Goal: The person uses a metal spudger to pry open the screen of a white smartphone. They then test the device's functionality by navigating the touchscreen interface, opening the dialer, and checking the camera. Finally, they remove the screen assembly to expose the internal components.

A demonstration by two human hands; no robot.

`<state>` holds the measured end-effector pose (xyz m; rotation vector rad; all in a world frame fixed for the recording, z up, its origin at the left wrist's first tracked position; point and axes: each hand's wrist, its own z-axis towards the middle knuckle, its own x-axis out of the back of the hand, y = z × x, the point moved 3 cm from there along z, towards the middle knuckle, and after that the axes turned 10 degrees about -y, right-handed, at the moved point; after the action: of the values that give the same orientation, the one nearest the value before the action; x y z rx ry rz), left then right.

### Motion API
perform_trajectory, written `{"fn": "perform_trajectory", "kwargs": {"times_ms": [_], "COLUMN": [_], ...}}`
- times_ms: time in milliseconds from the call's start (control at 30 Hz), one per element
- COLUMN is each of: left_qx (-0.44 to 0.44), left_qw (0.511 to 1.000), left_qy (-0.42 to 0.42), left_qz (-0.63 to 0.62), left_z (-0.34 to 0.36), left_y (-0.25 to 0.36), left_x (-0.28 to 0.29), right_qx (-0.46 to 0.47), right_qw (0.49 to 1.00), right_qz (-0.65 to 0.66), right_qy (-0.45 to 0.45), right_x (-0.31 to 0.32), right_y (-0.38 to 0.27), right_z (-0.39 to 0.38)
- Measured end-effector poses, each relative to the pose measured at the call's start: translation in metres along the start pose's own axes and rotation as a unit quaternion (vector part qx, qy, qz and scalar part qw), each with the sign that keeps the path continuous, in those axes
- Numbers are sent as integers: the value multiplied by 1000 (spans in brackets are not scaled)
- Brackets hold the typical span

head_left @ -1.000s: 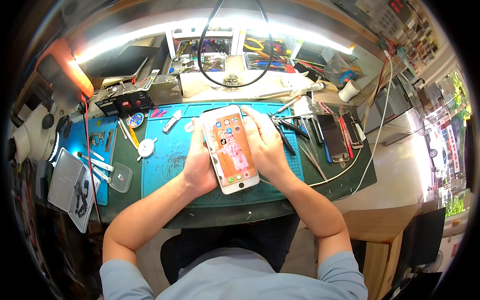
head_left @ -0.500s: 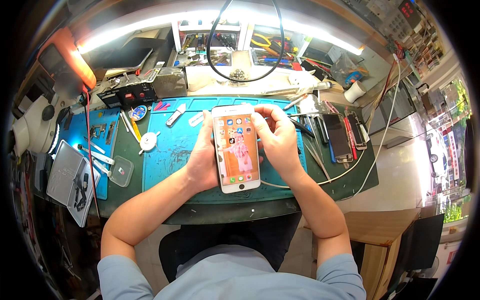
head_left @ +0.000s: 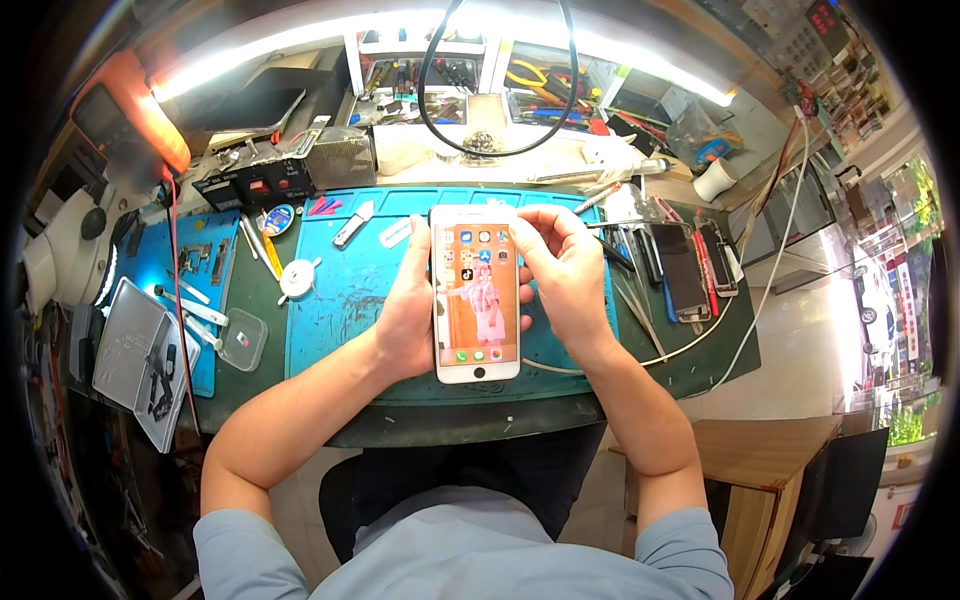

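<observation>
A white smartphone is held upright above the blue work mat, its screen lit with app icons over a picture of a figure in pink. My left hand is closed around its left side, thumb along the edge and the other fingers hidden behind. At the upper right corner, my right hand pinches the phone's edge, thumb in front, with fingertips showing beside the right side lower down. A white cable runs over the bench behind my right wrist.
Opened phone parts, tweezers and screwdrivers lie right of the mat. To the left are a microscope, a grey case, a clear box and a white round spool. A black cable loop hangs above the back shelf.
The phone has straightened a little and shifted slightly right. My right thumb has moved outward to the phone's upper right edge, and that hand sits slightly farther right.
</observation>
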<state>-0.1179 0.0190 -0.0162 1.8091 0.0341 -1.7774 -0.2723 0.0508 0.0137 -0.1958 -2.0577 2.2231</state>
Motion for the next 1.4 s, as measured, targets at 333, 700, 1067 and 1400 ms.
{"fn": "perform_trajectory", "kwargs": {"times_ms": [333, 700, 1067, 1400], "left_qx": [-53, -115, -108, -86], "left_qw": [996, 988, 989, 993], "left_qy": [58, 19, 31, 20], "left_qz": [51, 101, 94, 82], "left_z": [-1, 4, 4, 3], "left_y": [11, 14, 13, 13], "left_x": [0, 0, -4, 1], "right_qx": [105, 148, 159, 108], "right_qw": [989, 963, 952, 983], "right_qz": [-92, -190, -227, -104], "right_qy": [-51, -120, -129, -103], "right_x": [-4, -18, -22, -12], "right_y": [-3, 3, 1, 10], "right_z": [-6, -16, -18, -10]}}
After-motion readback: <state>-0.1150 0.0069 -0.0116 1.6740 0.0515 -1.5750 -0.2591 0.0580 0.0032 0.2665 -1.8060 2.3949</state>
